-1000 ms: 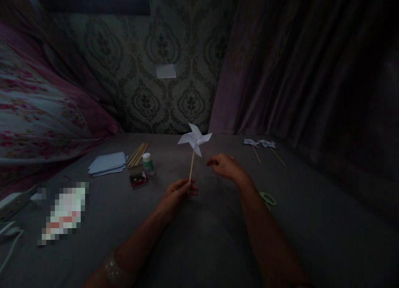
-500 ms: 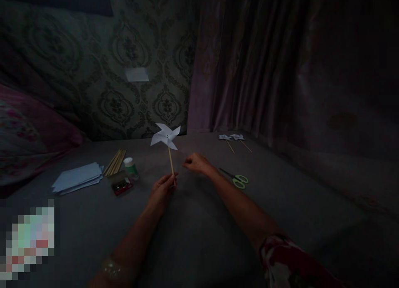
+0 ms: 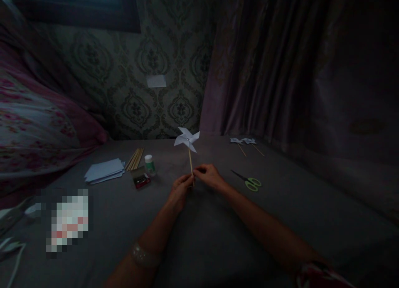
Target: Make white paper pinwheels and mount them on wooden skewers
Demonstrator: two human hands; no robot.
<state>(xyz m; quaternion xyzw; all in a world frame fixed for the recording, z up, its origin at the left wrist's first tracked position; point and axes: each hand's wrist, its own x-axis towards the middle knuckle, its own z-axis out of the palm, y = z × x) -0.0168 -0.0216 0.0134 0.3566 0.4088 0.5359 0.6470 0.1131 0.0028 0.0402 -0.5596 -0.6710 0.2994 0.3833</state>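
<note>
Pinwheel (image 3: 187, 139) near upright; left hand (image 3: 181, 189) gripping stick (image 3: 190, 160), right hand (image 3: 211, 176) pinching just above.

Gray cloth-covered surface (image 3: 296, 196) with craft supplies laid out across it.
On the left, a stack of pale paper sheets (image 3: 104, 171) lies next to a bundle of thin wooden sticks (image 3: 134, 159); beside these stand a white-capped bottle (image 3: 150, 166) with a green label and, just in front of it, an open red box (image 3: 142, 181) of small shiny pieces; nearer the left edge rest a blurred-out pale item (image 3: 70, 223) and a white cable (image 3: 17, 261); on the right lie green-handled scissors (image 3: 252, 183), and farther back two white paper pinwheels on sticks (image 3: 249, 141), side by side.
</note>
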